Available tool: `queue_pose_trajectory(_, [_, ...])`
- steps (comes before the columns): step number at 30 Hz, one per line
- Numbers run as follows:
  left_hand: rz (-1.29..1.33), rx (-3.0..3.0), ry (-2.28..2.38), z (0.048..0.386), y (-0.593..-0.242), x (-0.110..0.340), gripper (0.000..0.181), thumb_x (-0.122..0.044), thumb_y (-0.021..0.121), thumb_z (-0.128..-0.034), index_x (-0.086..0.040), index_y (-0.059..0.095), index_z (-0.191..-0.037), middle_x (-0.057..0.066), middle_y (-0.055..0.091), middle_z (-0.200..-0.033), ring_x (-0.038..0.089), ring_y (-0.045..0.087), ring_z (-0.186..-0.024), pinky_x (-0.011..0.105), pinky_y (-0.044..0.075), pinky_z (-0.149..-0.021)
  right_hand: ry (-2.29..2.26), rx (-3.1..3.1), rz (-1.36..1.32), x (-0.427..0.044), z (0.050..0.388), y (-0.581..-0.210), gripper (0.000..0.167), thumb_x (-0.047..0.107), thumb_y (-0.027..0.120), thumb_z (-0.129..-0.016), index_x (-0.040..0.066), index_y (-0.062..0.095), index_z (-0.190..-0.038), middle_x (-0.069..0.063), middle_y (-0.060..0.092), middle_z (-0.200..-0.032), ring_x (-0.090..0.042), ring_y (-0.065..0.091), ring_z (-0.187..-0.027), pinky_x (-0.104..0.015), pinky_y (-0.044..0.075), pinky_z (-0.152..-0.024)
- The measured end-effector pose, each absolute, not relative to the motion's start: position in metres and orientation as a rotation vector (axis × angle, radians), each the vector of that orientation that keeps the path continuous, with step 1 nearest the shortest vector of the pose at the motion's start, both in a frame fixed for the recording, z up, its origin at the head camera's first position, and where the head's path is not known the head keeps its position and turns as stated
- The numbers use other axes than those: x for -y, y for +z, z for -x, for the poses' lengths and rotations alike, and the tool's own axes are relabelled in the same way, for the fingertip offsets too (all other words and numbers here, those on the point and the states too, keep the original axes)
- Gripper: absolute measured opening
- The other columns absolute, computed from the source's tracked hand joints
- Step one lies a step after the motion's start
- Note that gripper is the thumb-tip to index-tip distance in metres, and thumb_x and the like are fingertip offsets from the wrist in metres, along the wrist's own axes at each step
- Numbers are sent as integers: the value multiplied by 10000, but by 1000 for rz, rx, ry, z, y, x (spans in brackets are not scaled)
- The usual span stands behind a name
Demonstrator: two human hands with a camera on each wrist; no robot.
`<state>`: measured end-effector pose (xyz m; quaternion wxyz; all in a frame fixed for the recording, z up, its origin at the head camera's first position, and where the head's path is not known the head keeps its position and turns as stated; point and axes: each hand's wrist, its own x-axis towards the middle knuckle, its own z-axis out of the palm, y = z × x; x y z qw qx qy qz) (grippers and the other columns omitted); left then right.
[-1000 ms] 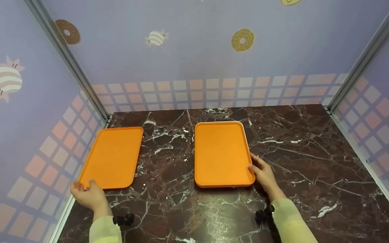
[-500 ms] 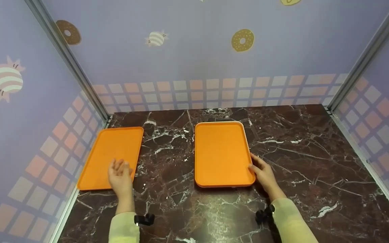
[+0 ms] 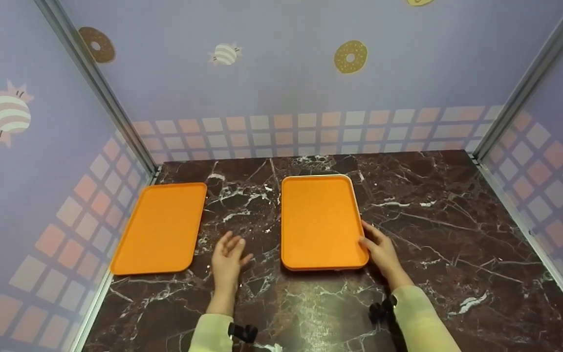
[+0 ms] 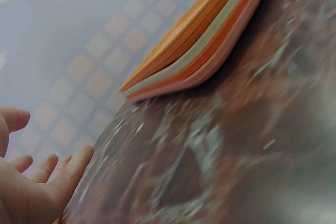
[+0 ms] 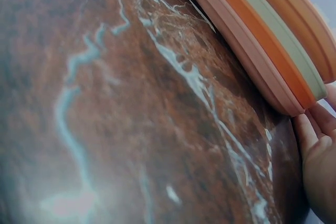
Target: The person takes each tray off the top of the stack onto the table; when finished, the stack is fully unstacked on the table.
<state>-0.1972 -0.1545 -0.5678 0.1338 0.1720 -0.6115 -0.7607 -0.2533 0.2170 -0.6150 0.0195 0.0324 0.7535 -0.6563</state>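
A stack of rectangular trays [image 3: 323, 222] lies on the table, orange on top. Its side shows orange, pale green, orange and pink layers [image 5: 262, 51]. My right hand [image 3: 383, 252] holds the stack's right edge near the front corner, thumb at the top rim and fingers along the side. Between the stack and a single orange tray [image 3: 162, 227] at the left, my left hand [image 3: 227, 264] hovers with nothing in it. Its fingers are loosely spread and touch neither tray. In the left wrist view, the left hand [image 4: 39, 182] shows at the lower left, apart from the stack.
The dark red marbled tabletop [image 3: 438, 234] has white veins. Lilac walls with pink and white squares enclose it at the back [image 3: 281, 88], left and right. Metal posts [image 3: 100, 93] stand in the corners.
My left hand has left the front edge of the left orange tray and moved right, over that tray and past it. The right hand and the stack have stayed in place.
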Motion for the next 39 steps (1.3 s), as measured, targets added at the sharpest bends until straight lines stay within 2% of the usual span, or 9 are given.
queue_pose_trajectory(7, [-480, 1928, -2292, 190, -573, 124, 562, -86, 642, -1005, 62, 430, -1504, 286, 563, -1357, 228, 661, -1112, 454, 657, -809, -2050, -2299, -110, -218, 254, -616, 557, 71, 609, -1018, 59, 455, -1554, -221, 460, -1584, -355, 492, -1407, -109, 520, -866])
queue_pose_trajectory(14, [-460, 2046, -2302, 183, -580, 106, 582, -100, 674, -991, 59, 442, -1500, 291, 571, -1345, 370, 664, -1146, 450, 663, -759, -2034, -2324, -107, -218, 252, -615, 564, 67, 618, -1012, 49, 455, -1551, -233, 451, -1585, -369, 478, -1426, -97, 503, -874])
queue_pose_trajectory(17, [-444, 2105, -2286, 183, -582, 100, 594, -104, 694, -979, 53, 450, -1497, 287, 575, -1325, 341, 686, -1069, 427, 665, -729, -2050, -2320, -112, -217, 252, -615, 558, 52, 618, -1008, 45, 464, -1545, -240, 466, -1572, -362, 495, -1407, -110, 512, -875])
queue_pose_trajectory(24, [-414, 2199, -2215, 187, -586, 89, 551, -60, 719, -952, 81, 510, -1442, 274, 603, -1241, 162, 687, -905, 358, 655, -648, -2079, -2316, -117, -216, 252, -615, 547, 51, 627, -1005, 34, 480, -1532, -244, 486, -1555, -335, 520, -1374, -111, 515, -876])
queue_pose_trajectory(39, [-457, 2233, -2070, 189, -592, 76, 396, 28, 702, -916, 74, 653, -1306, 263, 650, -1241, 165, 703, -892, 297, 630, -602, -2065, -2329, -101, -216, 252, -614, 557, 59, 626, -1008, 28, 464, -1540, -250, 492, -1549, -356, 514, -1389, -98, 497, -888])
